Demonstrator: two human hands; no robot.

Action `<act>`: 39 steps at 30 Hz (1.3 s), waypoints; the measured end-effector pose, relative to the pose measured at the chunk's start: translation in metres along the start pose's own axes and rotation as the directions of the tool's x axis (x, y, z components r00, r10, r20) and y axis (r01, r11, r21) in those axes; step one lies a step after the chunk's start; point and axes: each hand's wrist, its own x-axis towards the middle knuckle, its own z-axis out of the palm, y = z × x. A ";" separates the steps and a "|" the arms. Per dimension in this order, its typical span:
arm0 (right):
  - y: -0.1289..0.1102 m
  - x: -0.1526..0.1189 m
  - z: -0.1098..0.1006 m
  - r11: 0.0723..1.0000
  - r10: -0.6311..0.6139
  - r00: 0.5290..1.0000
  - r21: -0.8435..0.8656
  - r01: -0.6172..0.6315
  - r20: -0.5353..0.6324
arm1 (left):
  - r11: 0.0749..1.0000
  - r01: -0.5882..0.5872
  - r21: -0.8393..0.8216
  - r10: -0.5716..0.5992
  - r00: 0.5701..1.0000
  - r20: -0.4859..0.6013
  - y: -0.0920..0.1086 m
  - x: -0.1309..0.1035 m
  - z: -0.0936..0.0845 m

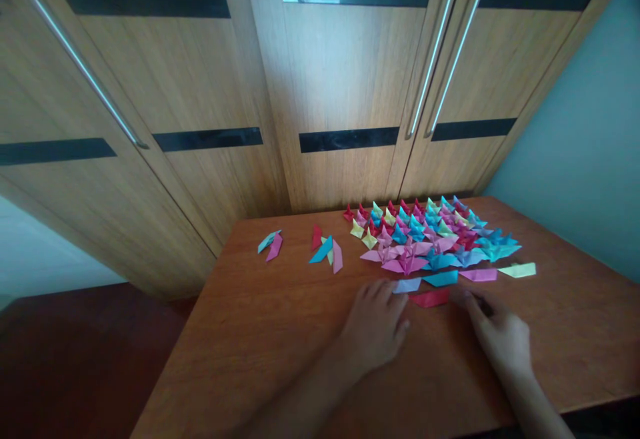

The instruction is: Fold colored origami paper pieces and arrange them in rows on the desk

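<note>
A red folded paper strip lies flat on the wooden table between my hands. My right hand is closed, its fingers curled, with the fingertips at the right end of that strip. My left hand lies open with fingers stretched out, palm down, beside the strip's left end. Just past its fingertips is a lavender folded strip. In the same row are a blue strip, a pink strip and a pale green strip.
Behind the row stand many folded paper pieces with pointed tips, including a pink one. Left of them lie more folded strips, among them a blue one and a magenta one. A wooden cabinet rises behind the table.
</note>
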 end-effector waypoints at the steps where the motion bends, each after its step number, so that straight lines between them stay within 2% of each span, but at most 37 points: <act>1: 0.001 0.000 0.000 1.000 0.006 1.000 0.008 -0.006 0.004 | 0.998 0.057 0.000 -0.057 0.998 -0.033 -0.013 0.001 -0.005; 4: 0.000 0.000 0.001 0.999 0.015 1.000 0.030 -0.015 0.007 | 0.965 0.259 0.030 -0.252 0.955 -0.156 -0.061 0.003 -0.019; 7: -0.003 0.000 0.000 0.998 0.006 1.000 0.057 -0.006 0.000 | 0.881 0.468 0.072 -0.440 0.865 -0.239 -0.107 0.000 -0.030; 9: -0.005 0.000 -0.001 0.997 -0.001 1.000 0.074 0.001 0.008 | 0.827 0.555 0.092 -0.518 0.815 -0.258 -0.128 -0.003 -0.033; 11: -0.007 -0.001 -0.002 0.997 0.003 1.000 0.082 -0.005 0.019 | 0.806 0.583 0.107 -0.541 0.797 -0.268 -0.140 -0.006 -0.033; 15: -0.008 -0.001 -0.003 0.996 -0.010 1.000 0.090 0.008 0.019 | 0.820 0.558 0.127 -0.513 0.815 -0.267 -0.144 -0.007 -0.030; 18: -0.006 -0.001 -0.002 0.997 -0.015 0.999 0.076 0.012 0.031 | 0.823 0.558 0.107 -0.518 0.814 -0.264 -0.143 -0.007 -0.030; 25: -0.007 -0.001 -0.001 0.998 0.012 0.999 0.063 -0.015 0.046 | 0.841 0.525 -0.132 -0.537 0.780 -0.320 -0.145 -0.012 -0.031; 29: -0.006 -0.001 -0.001 0.997 -0.024 0.999 0.068 0.021 0.038 | 0.839 0.481 -0.255 -0.544 0.761 -0.355 -0.148 -0.013 -0.033; 32: -0.005 -0.001 -0.001 0.997 -0.044 0.999 0.062 0.043 0.016 | 0.815 0.435 -0.383 -0.569 0.725 -0.388 -0.152 -0.015 -0.035; 35: -0.010 -0.002 0.000 0.995 -0.069 0.998 0.074 0.069 0.001 | 0.763 0.380 -0.522 -0.606 0.701 -0.376 -0.152 -0.016 -0.037; 37: -0.017 -0.005 0.001 0.989 -0.089 0.996 0.122 0.087 0.007 | 0.728 0.347 -0.591 -0.617 0.707 -0.345 -0.145 -0.015 -0.038; 39: -0.029 -0.010 0.004 0.971 -0.123 0.992 0.209 0.114 0.034 | 0.682 0.307 -0.664 -0.612 0.736 -0.288 -0.130 -0.012 -0.036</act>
